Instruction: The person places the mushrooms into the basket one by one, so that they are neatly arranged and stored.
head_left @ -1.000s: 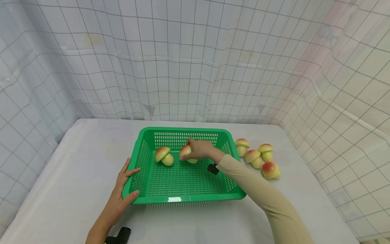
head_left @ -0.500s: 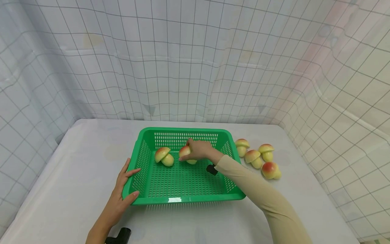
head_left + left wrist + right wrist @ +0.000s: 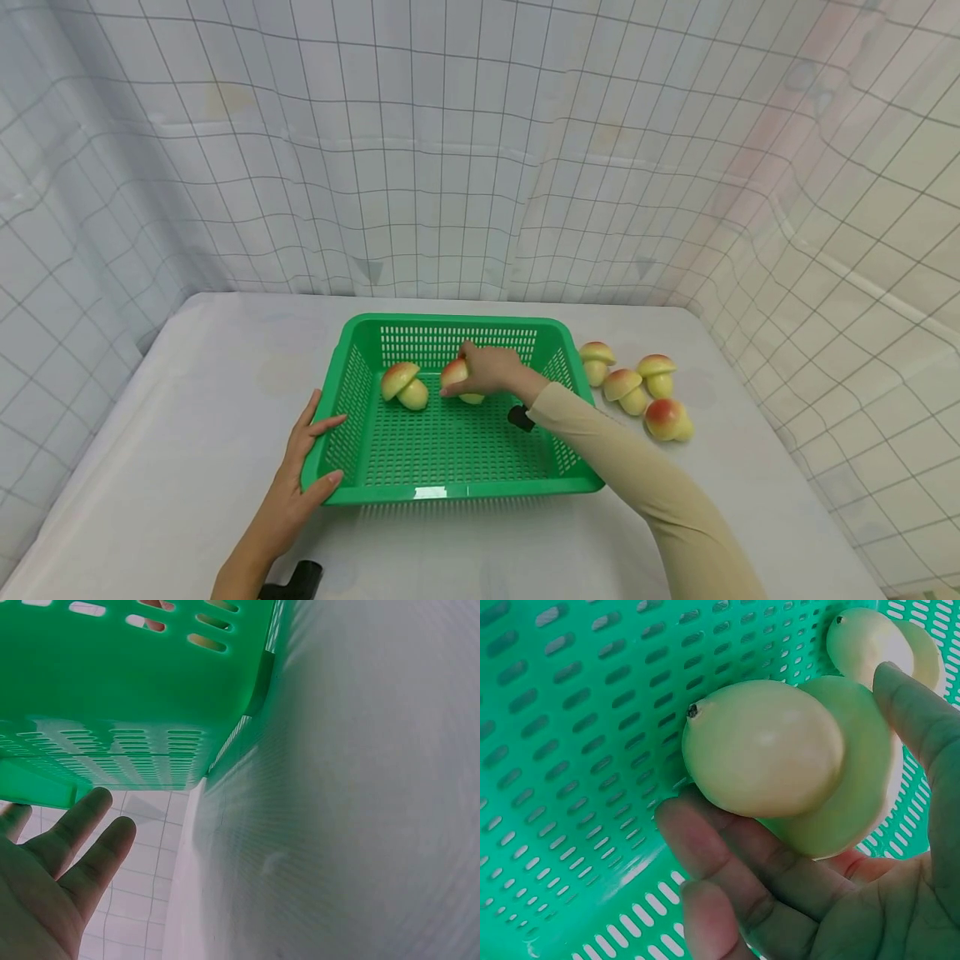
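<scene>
Inside a green plastic basket (image 3: 450, 490), my right hand (image 3: 491, 369) holds a toy mushroom (image 3: 765, 750) between thumb and fingers. The right wrist view shows its pale rounded stem and greenish cap, with fingers under the cap and the thumb across the far side. A second mushroom (image 3: 405, 387) with a red-and-yellow cap lies to its left on the basket floor. My left hand (image 3: 294, 486) rests at the basket's left rim, thumb and one finger laid over the edge. In the left wrist view its other fingers (image 3: 105, 859) extend loosely outside the basket wall.
Right of the basket, several more mushrooms lie on the white tablecloth (image 3: 172, 433), the nearest being a redder-capped mushroom (image 3: 666, 419). White grid-patterned curtains (image 3: 442, 167) hang behind the table and at both sides.
Almost nothing differs. My right hand has shifted very slightly left with the mushroom; the left hand stays on the basket rim.
</scene>
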### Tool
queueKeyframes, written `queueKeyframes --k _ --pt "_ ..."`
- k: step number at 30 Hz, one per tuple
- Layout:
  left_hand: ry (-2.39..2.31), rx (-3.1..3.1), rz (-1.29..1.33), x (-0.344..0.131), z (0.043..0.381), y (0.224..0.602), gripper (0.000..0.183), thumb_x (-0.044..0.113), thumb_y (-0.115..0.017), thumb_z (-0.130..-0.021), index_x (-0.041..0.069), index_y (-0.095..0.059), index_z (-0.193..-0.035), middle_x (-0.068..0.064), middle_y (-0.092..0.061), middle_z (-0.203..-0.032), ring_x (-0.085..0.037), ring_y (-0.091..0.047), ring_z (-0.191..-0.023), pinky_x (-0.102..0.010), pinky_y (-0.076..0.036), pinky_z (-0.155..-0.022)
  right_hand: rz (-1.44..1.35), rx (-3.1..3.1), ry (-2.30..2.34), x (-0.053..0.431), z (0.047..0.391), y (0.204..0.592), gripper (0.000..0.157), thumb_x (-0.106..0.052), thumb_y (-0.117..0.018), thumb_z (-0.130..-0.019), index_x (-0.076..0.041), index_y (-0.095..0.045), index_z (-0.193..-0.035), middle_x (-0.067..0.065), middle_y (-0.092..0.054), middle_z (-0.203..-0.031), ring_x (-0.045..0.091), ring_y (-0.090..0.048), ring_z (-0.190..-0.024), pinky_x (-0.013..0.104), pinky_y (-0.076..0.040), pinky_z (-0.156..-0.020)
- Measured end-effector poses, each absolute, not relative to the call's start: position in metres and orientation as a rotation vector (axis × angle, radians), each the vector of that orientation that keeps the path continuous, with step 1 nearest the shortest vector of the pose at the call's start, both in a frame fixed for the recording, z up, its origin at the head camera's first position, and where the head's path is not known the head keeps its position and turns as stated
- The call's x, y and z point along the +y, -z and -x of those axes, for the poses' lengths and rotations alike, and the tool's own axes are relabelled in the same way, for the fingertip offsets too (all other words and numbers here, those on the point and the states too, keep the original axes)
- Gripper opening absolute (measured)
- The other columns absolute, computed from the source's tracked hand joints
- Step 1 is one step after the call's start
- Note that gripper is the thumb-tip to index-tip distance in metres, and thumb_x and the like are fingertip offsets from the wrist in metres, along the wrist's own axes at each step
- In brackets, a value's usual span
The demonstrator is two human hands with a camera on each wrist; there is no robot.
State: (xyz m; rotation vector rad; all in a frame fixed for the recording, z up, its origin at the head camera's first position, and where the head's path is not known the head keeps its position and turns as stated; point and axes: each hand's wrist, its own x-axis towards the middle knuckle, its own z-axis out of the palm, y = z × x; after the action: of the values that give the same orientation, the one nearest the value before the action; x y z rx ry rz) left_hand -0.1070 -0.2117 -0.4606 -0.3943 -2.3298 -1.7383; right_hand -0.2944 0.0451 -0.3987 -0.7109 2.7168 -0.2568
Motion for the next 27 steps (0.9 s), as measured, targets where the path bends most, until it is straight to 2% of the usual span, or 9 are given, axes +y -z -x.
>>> queueKeyframes --k 27 --pt "1.732 -2.338 0.392 -0.2124 0.1070 0.4610 0.059 0.004 -0.056 -0.086 0.007 -0.038 -0.142 0.007 0.002 -0.158 -0.020 0.005 -0.142 -0.069 -0.010 -0.094 0.724 2.737 0.231 0.0437 0.2937 0.4021 0.063 -0.060 -0.064 -0.079 -0.016 -0.051 -0.122 0.001 -0.063 -0.096 0.015 -0.056 -0.074 0.033 -0.041 -0.064"
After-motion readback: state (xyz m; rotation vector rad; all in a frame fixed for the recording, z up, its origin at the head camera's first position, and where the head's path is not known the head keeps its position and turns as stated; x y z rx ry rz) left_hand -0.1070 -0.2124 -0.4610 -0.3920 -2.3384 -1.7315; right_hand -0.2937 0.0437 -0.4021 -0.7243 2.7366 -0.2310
